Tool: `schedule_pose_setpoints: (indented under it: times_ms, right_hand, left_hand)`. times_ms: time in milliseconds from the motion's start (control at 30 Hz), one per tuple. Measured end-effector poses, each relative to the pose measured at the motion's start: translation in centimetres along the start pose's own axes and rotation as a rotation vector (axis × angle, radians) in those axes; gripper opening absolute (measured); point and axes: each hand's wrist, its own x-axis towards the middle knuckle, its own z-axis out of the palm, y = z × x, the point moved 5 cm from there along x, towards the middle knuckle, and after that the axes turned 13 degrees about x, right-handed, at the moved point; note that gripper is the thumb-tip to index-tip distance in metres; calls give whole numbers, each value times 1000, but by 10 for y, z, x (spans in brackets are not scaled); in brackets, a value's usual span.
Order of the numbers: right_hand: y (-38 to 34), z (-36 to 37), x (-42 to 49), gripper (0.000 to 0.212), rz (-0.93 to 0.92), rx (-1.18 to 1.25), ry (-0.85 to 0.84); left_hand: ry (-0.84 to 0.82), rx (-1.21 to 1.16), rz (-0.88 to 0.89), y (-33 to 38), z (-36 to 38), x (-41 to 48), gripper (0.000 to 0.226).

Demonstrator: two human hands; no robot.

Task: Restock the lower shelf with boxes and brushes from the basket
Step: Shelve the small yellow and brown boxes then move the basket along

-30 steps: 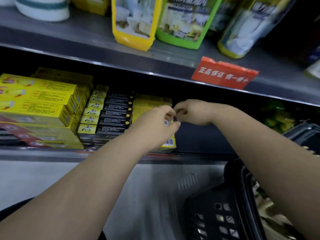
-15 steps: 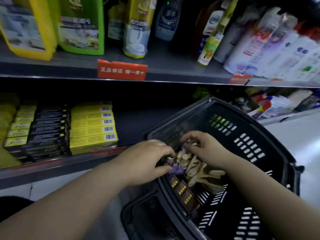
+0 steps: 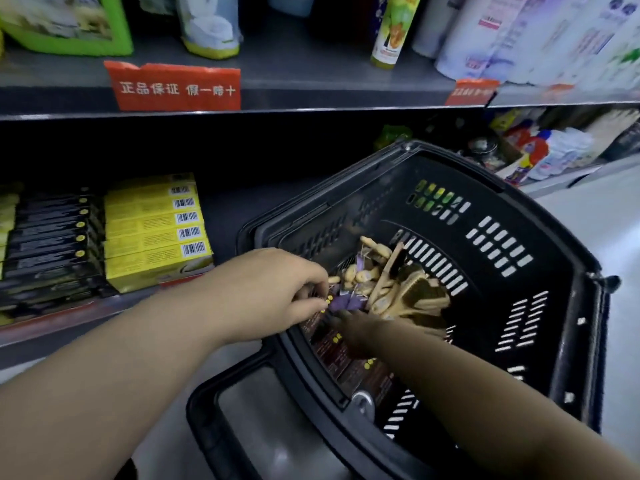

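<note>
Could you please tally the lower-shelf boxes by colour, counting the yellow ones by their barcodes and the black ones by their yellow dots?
Yellow boxes: 5
Black boxes: 5
Total: 10

Brushes (image 3: 408, 292) in basket (image 3: 502, 194), right of stacked boxes (image 3: 156, 233) on lower shelf (image 3: 52, 323).

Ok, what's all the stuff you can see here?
basket: one, black, right half of view
brushes: a pile, wooden, inside the basket
dark boxes: several, brown with yellow dots, basket's near side
yellow boxes: one stack, yellow, lower shelf
black boxes: one stack, black, left of the yellow ones
red signs: two, red, upper shelf edge
bottles: many, mixed colours, upper shelf
left hand: one, pinching a dark box
right hand: one, among the dark boxes, grip unclear
</note>
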Motion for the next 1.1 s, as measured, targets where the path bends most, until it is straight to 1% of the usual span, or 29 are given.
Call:
schedule_pose_setpoints:
  times_ms: [67, 133, 233, 267, 333, 367, 400, 433, 467, 500, 567, 600, 667, 733, 800, 867, 900, 967, 1033, 1100]
  right_hand:
    - [-20, -1, 18, 62, -102, -1, 94]
    - [-36, -1, 32, 53, -201, -105, 167]
    - [-45, 11, 54, 44, -305, -340, 174]
    - [-44, 12, 57, 42, -335, -396, 220]
    - [-40, 12, 63, 41, -354, -348, 238]
    - [-41, 12, 59, 40, -391, -394, 231]
    - [-41, 10, 54, 38, -440, -453, 260]
    - [-40, 3, 46, 36, -430, -438, 228]
    - [-36, -7, 35, 35, -406, -443, 252]
    - [-29, -20, 22, 34, -345, -374, 291]
    - [-14, -48, -9, 40, -255, -169, 410]
    - [-8, -63, -28, 45, -242, -83, 469]
    - [-2, -87, -69, 49, -285, 30, 613]
    - [-5, -106, -113, 47, -352, 72, 765]
    - [-11, -117, -153, 50, -407, 93, 967]
    - [-22, -118, -180, 55, -482, 70, 1131]
    - [-29, -117, -188, 58, -535, 34, 1193]
    - [-41, -113, -195, 56, -614, -25, 1257]
    - [-47, -110, -193, 51, -641, -23, 1287]
    - [-46, -106, -186, 56, -632, 88, 1309]
  left_hand:
    - [-6, -6, -5, -1, 0, 3, 18]
    - [-3, -8, -14, -3, 1, 6, 17]
    - [13, 3, -9, -2, 2, 9, 17]
    - [21, 10, -7, -3, 2, 10, 17]
    - [31, 13, -9, -3, 2, 11, 17]
    - [29, 12, -13, -4, 3, 12, 18]
    - [21, 9, -20, -4, 3, 12, 18]
    - [13, 6, -32, -4, 3, 12, 18]
    - [2, 6, -46, -5, 3, 12, 17]
    - [-6, 1, -59, -5, 3, 12, 17]
    - [-11, -31, -97, -5, 3, 12, 18]
    - [-7, -72, -129, -4, 1, 12, 18]
    - [29, -201, -211, -4, -2, 13, 20]
    - [107, -381, -301, -5, -6, 14, 25]
    - [162, -591, -407, -8, -8, 13, 34]
    - [98, -859, -529, -5, -3, 10, 50]
    - [40, -1009, -567, 0, 0, 8, 52]
    - [-49, -1247, -616, 10, 5, 4, 41]
    - [-65, -1297, -654, 13, 6, 0, 30]
    - [-30, -1301, -680, 11, 6, -2, 24]
